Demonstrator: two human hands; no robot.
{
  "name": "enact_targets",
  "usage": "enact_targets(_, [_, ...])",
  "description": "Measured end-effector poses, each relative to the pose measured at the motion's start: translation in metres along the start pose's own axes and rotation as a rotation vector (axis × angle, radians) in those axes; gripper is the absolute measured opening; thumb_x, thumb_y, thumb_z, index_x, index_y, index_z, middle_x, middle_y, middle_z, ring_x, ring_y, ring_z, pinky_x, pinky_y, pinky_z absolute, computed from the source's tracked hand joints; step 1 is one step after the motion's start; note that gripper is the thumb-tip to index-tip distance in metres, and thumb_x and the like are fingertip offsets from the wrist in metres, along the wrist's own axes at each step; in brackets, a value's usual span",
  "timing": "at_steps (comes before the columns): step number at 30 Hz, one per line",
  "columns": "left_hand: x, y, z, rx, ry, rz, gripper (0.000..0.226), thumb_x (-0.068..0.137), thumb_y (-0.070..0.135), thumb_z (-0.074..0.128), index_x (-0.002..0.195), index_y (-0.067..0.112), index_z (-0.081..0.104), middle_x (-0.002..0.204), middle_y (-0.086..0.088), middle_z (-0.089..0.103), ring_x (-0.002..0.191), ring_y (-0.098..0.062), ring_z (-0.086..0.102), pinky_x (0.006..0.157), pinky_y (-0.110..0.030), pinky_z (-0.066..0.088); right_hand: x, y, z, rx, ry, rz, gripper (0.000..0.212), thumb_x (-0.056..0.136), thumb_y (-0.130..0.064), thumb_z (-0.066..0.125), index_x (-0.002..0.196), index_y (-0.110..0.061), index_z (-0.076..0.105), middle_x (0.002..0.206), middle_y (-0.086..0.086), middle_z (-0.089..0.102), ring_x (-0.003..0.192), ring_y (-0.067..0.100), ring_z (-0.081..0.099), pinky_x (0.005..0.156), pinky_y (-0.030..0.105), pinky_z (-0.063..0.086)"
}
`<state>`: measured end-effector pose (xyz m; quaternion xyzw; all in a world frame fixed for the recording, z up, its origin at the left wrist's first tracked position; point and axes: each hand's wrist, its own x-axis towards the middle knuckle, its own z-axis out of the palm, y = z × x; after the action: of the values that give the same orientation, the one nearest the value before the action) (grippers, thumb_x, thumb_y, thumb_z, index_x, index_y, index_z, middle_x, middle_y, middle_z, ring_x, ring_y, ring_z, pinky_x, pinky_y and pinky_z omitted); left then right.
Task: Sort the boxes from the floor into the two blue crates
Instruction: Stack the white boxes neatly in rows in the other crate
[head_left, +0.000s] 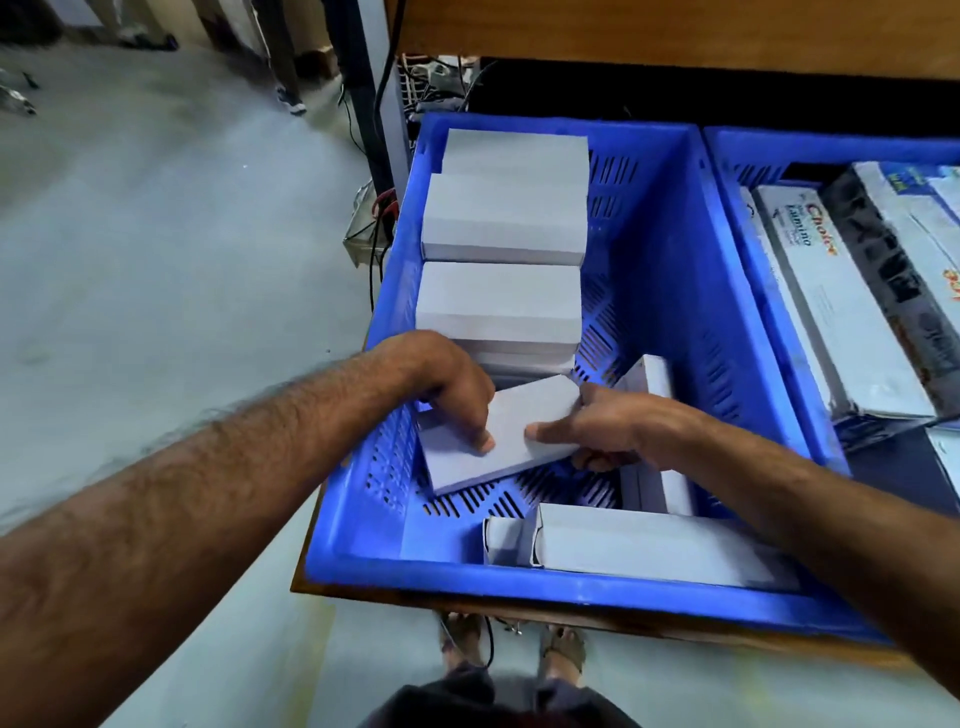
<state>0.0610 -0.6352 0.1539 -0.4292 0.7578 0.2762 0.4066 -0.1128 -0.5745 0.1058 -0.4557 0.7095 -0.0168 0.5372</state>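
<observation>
A plain white box (511, 428) hangs tilted inside the left blue crate (363, 551), near its front left corner. My left hand (454, 392) grips the box's left end from above, thumb on its top face. My right hand (602, 428) pinches its right end, thumb on top and fingers underneath. Behind it, several plain white boxes (501, 306) stand stacked in a row along the crate's left side. A long white box (644, 551) lies along the front wall. Another narrow white box (652, 379) lies partly hidden under my right hand. The right blue crate (737, 171) holds printed boxes (831, 312).
Both crates sit on a low wooden platform (306, 577) under a wooden shelf (675, 31). Cables and a black post (363, 104) stand behind the left crate. Grey floor (156, 234) stretches to the left. My sandalled feet (514, 644) show below the platform's edge.
</observation>
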Motion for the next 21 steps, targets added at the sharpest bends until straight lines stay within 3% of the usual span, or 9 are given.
enact_targets(2, [-0.002,0.001,0.001,0.02,0.042,-0.006,0.045,0.1,0.05,0.057,0.119,0.009,0.061,0.126,-0.01,0.064,0.109,-0.029,0.063,0.091,-0.036,0.048,0.003,0.0,-0.002,0.038,-0.005,0.061,0.051,0.086,-0.051,0.078,0.11,-0.008,0.063,0.097,0.012,0.068,0.07,0.017,0.063,0.055,0.023,0.053])
enact_targets(4, [-0.006,0.003,0.007,0.075,0.153,-0.011,0.039,0.1,0.047,0.058,0.107,0.009,0.065,0.124,-0.011,0.067,0.106,-0.03,0.064,0.091,-0.037,0.049,0.005,0.0,0.0,0.039,-0.036,0.111,0.053,0.091,-0.053,0.071,0.116,-0.007,0.063,0.099,0.012,0.066,0.066,0.016,0.063,0.051,0.023,0.054])
enact_targets(7, [-0.013,0.013,0.026,0.239,0.426,-0.053,0.042,0.098,0.037,0.063,0.127,0.007,0.06,0.131,-0.015,0.058,0.117,-0.032,0.062,0.096,-0.042,0.053,0.007,0.002,0.005,0.147,-0.039,0.114,0.047,0.102,-0.043,0.059,0.125,-0.002,0.059,0.107,0.013,0.061,0.064,0.018,0.064,0.053,0.025,0.059])
enact_targets(9, [-0.016,0.019,0.042,0.336,0.58,-0.05,0.04,0.098,0.028,0.063,0.131,0.008,0.051,0.131,-0.013,0.055,0.118,-0.03,0.061,0.092,-0.039,0.054,0.009,0.002,0.007,0.207,-0.042,0.091,0.032,0.104,-0.034,0.057,0.116,-0.004,0.059,0.102,0.011,0.06,0.067,0.019,0.065,0.056,0.026,0.061])
enact_targets(11, [-0.016,0.023,0.051,0.29,0.555,0.011,0.031,0.099,0.026,0.06,0.127,0.013,0.052,0.128,-0.009,0.061,0.116,-0.027,0.063,0.082,-0.034,0.048,0.009,0.0,0.008,0.237,-0.023,0.104,0.02,0.104,-0.024,0.057,0.105,-0.005,0.057,0.098,0.01,0.06,0.07,0.021,0.066,0.05,0.027,0.06])
enact_targets(13, [-0.015,0.027,0.053,0.18,0.414,0.033,0.025,0.098,0.029,0.06,0.118,0.015,0.06,0.123,-0.008,0.066,0.112,-0.029,0.065,0.078,-0.033,0.047,0.007,-0.004,0.008,0.235,0.016,0.127,0.014,0.102,-0.016,0.057,0.095,-0.004,0.054,0.093,0.011,0.059,0.067,0.024,0.067,0.046,0.028,0.059])
enact_targets(17, [-0.009,0.024,0.049,0.168,0.284,0.016,0.028,0.096,0.017,0.058,0.123,0.015,0.065,0.126,-0.01,0.067,0.113,-0.03,0.066,0.092,-0.039,0.055,-0.002,-0.006,0.006,0.165,0.075,0.092,0.01,0.098,-0.012,0.054,0.1,-0.002,0.056,0.084,0.014,0.068,0.064,0.028,0.073,0.063,0.038,0.065])
enact_targets(19, [-0.009,0.02,0.046,0.155,0.304,0.011,0.031,0.096,0.014,0.056,0.125,0.015,0.065,0.126,-0.01,0.066,0.112,-0.029,0.066,0.092,-0.037,0.056,-0.011,-0.006,0.0,-0.125,0.147,-0.015,0.021,0.097,-0.026,0.056,0.104,-0.006,0.058,0.09,0.013,0.074,0.079,0.03,0.075,0.076,0.042,0.063])
enact_targets(21, [-0.012,0.018,0.046,0.152,0.295,0.006,0.032,0.097,0.013,0.055,0.127,0.014,0.064,0.125,-0.009,0.066,0.111,-0.028,0.066,0.093,-0.038,0.056,-0.028,-0.006,-0.008,-0.451,0.231,-0.134,0.035,0.094,-0.045,0.059,0.113,-0.016,0.057,0.103,0.002,0.07,0.094,0.024,0.068,0.082,0.036,0.055])
